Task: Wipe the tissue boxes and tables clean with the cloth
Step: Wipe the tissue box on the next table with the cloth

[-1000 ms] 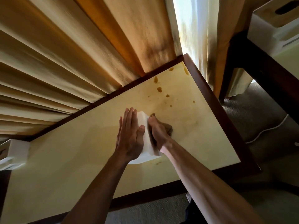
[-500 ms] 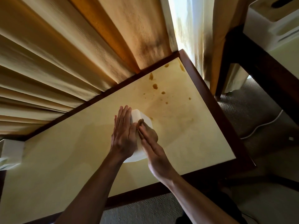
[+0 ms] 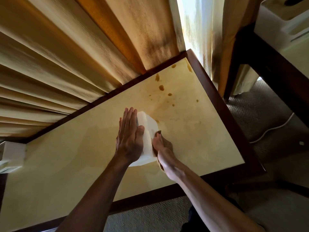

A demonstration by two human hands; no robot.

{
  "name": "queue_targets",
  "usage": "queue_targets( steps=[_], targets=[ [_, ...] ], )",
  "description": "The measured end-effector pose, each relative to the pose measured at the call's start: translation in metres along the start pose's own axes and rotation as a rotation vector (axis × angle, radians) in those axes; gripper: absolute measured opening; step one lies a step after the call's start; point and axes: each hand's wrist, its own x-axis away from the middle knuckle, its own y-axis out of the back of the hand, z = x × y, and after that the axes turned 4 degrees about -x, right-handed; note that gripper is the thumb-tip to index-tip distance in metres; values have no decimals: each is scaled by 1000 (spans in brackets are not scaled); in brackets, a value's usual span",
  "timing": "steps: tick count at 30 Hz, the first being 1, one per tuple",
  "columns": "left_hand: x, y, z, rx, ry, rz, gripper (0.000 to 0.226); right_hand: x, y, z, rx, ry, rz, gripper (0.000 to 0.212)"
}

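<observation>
Reaching forward over the near dark wooden edge, both bare forearms met at the middle of the cream-topped, dark-framed table (image 3: 75,164). The left hand (image 3: 129,141) lay flat, its fingers (image 3: 127,121) straight and together, pressed against the left face of the white rectangular tissue box (image 3: 148,131) to steady it. The right hand (image 3: 164,153) pushed a brown cloth (image 3: 165,141) against the box's right face; the cloth was bunched under the palm, and whether those fingers were curled into it or only pressing it flat could not be told. The box stood on the table between the two hands, a little right of centre.

Beyond the box, brown spill stains (image 3: 161,87) dotted the far right corner of the table, with a faint smeared patch near them, so the tabletop looked not yet done. The light box could probably slide or tip if the right hand pushed harder than the left resisted. A soiled cloth might also smear brown onto the white sides, or drag the wet marks wider across the pale surface.

Golden pleated curtains (image 3: 66,56) hung just behind the table's far edge, close enough that a wide stroke could brush dirt onto them
</observation>
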Motion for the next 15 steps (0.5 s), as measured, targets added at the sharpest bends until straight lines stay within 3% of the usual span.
queue_targets(
  steps=[4, 6, 9, 10, 15],
  targets=[
    [0, 0, 0, -1, -2, 9, 70, -18, -3, 20, 20, -26, -105, 64],
    [-1, 0, 0, 8, 9, 12, 70, -29, -7, 31, 66, -34, -183, 58],
    [0, 0, 0, 15, 31, 17, 70, -38, -11, 45, 114, 5, -164, 52],
    [1, 0, -1, 14, 32, 17, 70, -38, -12, 49, 123, 47, -159, 44],
    [2, 0, -5, -23, 20, 19, 73, -31, -22, 60, 145, 300, -47, 45]
  ],
)
